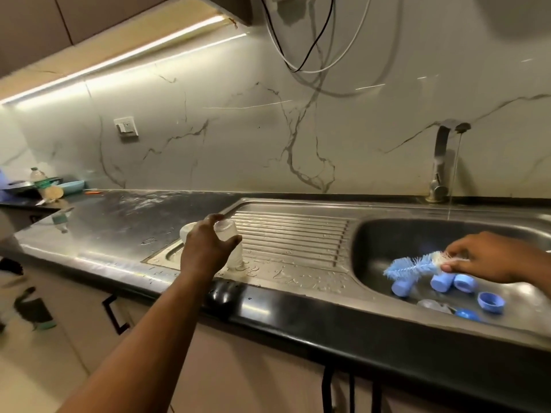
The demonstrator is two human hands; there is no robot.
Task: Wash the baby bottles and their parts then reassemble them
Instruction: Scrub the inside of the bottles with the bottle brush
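My left hand (pixel 204 248) curls its fingers (pixel 219 218) round a bottle (pixel 236 257) on the drainboard (pixel 292 234); my right hand (pixel 492 257) pinches the brush (pixel 408 265) over the sink (pixel 375 236).

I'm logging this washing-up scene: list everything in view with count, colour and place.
baby bottle: one, clear, on the drainboard, gripped by the left hand
clear container: one, behind that hand on the drainboard
bottle brush: one, blue and white, over the basin, held by the right hand
bottle caps and rings: about five, blue, in the basin
sink: one, steel, basin right, ribbed drainboard left
tap: one, steel, behind the basin, running
countertop: one, black, wet, left of the sink
wall switch: one, white, on the marble backsplash
cables: several, black and white, hanging at top
left hand: one, on the bottle
right hand: one, over the basin
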